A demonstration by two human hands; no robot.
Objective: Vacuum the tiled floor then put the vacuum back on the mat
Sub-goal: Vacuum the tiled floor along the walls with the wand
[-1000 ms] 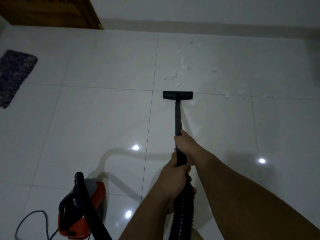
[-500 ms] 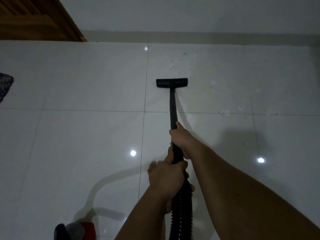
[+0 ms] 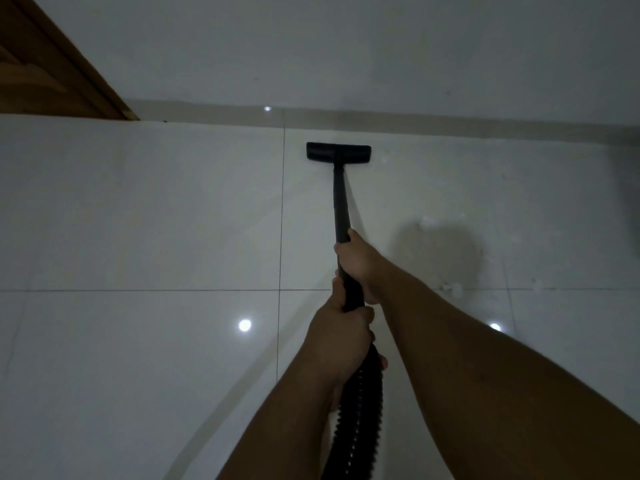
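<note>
Both hands grip the black vacuum wand (image 3: 341,206). My right hand (image 3: 358,263) holds it higher up the tube, my left hand (image 3: 341,336) lower, where the ribbed black hose (image 3: 360,420) joins. The flat black floor nozzle (image 3: 338,152) rests on the glossy white tiled floor (image 3: 156,220), close to the skirting at the foot of the wall. A few white scraps (image 3: 452,288) lie on the tiles to the right of my arms. The vacuum body and the mat are out of view.
A white wall (image 3: 346,46) with a beige skirting strip (image 3: 450,119) runs across the far side. A brown wooden door frame (image 3: 52,71) fills the top left corner. Bright ceiling-light reflections dot the tiles.
The nozzle has been pushed forward over the scraps toward the wall. My view has moved forward, so the red vacuum body and the dark mat have dropped out of frame.
</note>
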